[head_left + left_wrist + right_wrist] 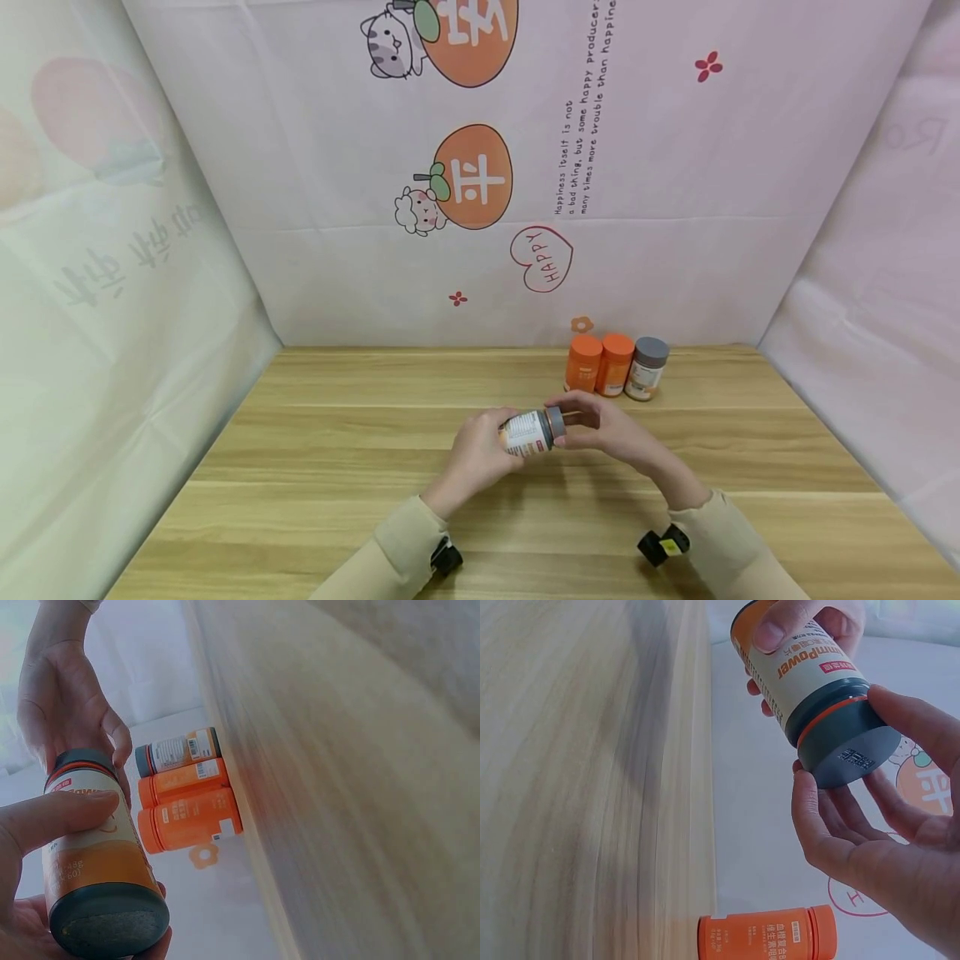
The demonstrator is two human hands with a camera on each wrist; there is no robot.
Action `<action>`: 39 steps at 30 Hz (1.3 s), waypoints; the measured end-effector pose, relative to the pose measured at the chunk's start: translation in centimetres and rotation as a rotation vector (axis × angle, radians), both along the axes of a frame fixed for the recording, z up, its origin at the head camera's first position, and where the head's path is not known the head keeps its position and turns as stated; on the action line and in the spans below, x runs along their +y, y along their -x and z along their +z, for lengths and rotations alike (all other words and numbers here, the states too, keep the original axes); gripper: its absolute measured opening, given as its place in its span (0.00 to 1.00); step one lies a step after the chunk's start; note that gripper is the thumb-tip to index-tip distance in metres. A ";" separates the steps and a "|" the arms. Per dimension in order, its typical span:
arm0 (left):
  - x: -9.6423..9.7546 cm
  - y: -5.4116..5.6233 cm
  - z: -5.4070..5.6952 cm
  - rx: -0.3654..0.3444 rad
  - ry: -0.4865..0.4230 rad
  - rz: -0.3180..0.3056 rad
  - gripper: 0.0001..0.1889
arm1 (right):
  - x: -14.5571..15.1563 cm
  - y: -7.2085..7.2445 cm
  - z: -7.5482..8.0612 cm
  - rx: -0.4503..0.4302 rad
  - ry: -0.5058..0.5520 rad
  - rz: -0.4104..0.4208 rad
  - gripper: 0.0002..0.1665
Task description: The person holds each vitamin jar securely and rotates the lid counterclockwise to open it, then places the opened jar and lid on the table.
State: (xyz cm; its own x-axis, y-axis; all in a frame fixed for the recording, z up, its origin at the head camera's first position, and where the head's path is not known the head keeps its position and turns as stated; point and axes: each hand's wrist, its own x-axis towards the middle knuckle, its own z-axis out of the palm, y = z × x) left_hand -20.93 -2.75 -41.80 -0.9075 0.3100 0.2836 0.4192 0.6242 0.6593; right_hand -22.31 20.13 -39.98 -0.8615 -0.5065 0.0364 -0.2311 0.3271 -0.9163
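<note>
My left hand point(483, 450) grips a supplement bottle point(525, 433) with a white and orange label. The bottle is tilted onto its side above the table, its grey lid point(847, 742) toward my right hand point(611, 433). In the right wrist view, my right thumb and fingers are curled around the rim of that lid, with the palm off its flat top. An orange ring shows between lid and bottle. The left wrist view shows the bottle's dark base point(109, 922) and my left thumb lying across the label.
Two orange bottles point(583, 363) point(615, 367) and a white-labelled bottle with a grey lid point(647, 371) stand side by side at the back of the wooden table point(337, 467). A printed cloth point(637, 275) hangs behind them, and cloth also hangs at both sides.
</note>
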 end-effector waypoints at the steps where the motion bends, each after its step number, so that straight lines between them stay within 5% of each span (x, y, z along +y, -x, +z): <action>1: 0.0 0.0 0.0 0.000 0.000 0.000 0.31 | 0.0 0.0 0.0 0.007 0.006 0.005 0.30; 20: 0.1 0.0 -0.1 0.003 -0.004 -0.007 0.31 | 0.4 0.0 -0.4 0.001 0.108 0.064 0.35; 25: 0.0 0.0 0.0 0.005 0.003 -0.004 0.31 | 0.1 0.0 -0.1 0.018 0.062 0.034 0.30; 32: 0.0 0.1 0.0 0.011 0.017 0.000 0.31 | -0.4 0.2 0.2 -0.086 -0.032 -0.078 0.29; 39: 0.1 0.1 -0.1 0.027 0.039 -0.003 0.31 | -0.5 0.3 0.4 -0.162 -0.118 -0.064 0.33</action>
